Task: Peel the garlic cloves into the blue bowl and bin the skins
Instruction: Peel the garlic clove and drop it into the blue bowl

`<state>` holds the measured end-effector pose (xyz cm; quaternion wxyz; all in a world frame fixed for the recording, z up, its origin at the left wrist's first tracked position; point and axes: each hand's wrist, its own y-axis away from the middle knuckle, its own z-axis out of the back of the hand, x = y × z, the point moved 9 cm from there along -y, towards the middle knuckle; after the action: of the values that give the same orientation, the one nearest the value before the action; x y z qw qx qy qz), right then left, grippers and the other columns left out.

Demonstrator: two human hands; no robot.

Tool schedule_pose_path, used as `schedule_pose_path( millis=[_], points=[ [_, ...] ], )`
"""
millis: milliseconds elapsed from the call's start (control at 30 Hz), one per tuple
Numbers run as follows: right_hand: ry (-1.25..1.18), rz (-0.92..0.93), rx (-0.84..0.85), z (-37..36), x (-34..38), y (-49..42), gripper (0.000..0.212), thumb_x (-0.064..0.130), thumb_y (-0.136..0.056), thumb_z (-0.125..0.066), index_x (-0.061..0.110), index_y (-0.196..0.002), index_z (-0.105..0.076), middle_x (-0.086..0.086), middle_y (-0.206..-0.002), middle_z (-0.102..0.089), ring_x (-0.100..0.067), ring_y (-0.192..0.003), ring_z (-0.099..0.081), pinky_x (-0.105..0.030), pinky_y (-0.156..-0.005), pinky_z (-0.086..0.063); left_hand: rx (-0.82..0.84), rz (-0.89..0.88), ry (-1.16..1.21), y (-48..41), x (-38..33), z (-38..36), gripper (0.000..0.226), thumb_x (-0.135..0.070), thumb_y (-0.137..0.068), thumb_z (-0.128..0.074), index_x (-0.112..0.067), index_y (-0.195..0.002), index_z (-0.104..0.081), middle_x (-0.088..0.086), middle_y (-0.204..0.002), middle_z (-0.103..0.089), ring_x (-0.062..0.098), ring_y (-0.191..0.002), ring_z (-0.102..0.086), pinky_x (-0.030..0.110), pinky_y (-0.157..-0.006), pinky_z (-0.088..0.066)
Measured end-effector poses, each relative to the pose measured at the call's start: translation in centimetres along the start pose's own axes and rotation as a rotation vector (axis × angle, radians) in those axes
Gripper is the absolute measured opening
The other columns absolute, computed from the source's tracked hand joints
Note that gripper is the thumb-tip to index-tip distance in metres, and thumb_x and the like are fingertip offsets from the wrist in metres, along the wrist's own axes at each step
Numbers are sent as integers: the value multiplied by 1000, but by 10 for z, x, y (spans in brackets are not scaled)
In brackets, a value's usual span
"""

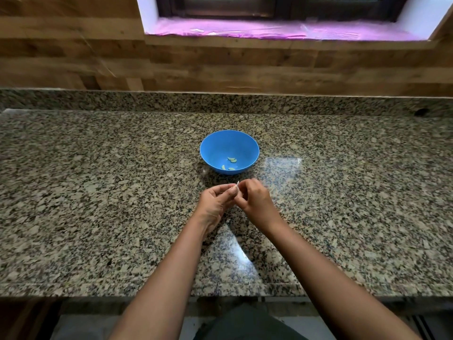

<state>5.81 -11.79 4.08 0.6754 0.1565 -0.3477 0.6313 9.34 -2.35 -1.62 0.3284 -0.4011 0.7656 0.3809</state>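
A blue bowl [213, 146] stands on the speckled granite counter, with several peeled garlic cloves [231, 159] lying in its bottom. Just in front of the bowl, both hands meet above the counter. My left hand [215, 204] holds a small garlic clove [236, 186] between its fingertips. My right hand [255, 200] pinches the same clove from the right, fingers curled. Only a pale tip of the clove or its skin shows between the fingers; the rest is hidden.
The granite counter [98, 192] stretches wide to the left and right, with its front edge near my body. A wooden wall [220, 65] rises behind it under a window sill with pink covering [269, 30]. No bin is in view.
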Motion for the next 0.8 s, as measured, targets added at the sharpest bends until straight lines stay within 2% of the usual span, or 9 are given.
schedule_pose_path(
  millis=[133,333,500,633,800],
  points=[
    [30,57,50,-4,3,1,20,13,-92,-55,-3,-104,-55,-7,-96,-47,-13,-83,-43,-13,-70,-30,-4,13,10,1,1,1,8,4,-85,-59,4,-93,-62,7,-78,-72,12,-68,-69,19,-62,-56],
    [16,81,63,-4,1,2,22,15,-92,-56,-2,-106,-57,-6,-96,-49,-13,-83,-46,-12,-72,-32,2,41,65,1,2,2,7,5,-87,-57,4,-91,-62,7,-72,-71,12,-64,-69,20,-65,-57],
    [59,96,91,-6,4,0,21,12,-93,-54,-3,-106,-53,-6,-98,-46,-12,-83,-42,-11,-71,-30,-10,60,70,2,3,1,7,6,-86,-57,6,-91,-62,7,-72,-72,11,-63,-69,18,-59,-56],
    [47,77,100,-8,1,-2,22,17,-95,-51,-2,-107,-50,-8,-102,-44,-12,-83,-43,-12,-68,-32,-7,57,43,0,3,-1,9,5,-86,-58,6,-94,-62,7,-75,-72,12,-66,-69,19,-63,-57],
    [-9,-14,81,-5,-7,-8,22,25,-95,-51,5,-103,-55,-2,-98,-49,-11,-83,-49,-14,-68,-38,30,85,83,-2,3,-1,8,1,-89,-54,5,-90,-62,8,-76,-72,13,-71,-70,23,-72,-58]
  ],
)
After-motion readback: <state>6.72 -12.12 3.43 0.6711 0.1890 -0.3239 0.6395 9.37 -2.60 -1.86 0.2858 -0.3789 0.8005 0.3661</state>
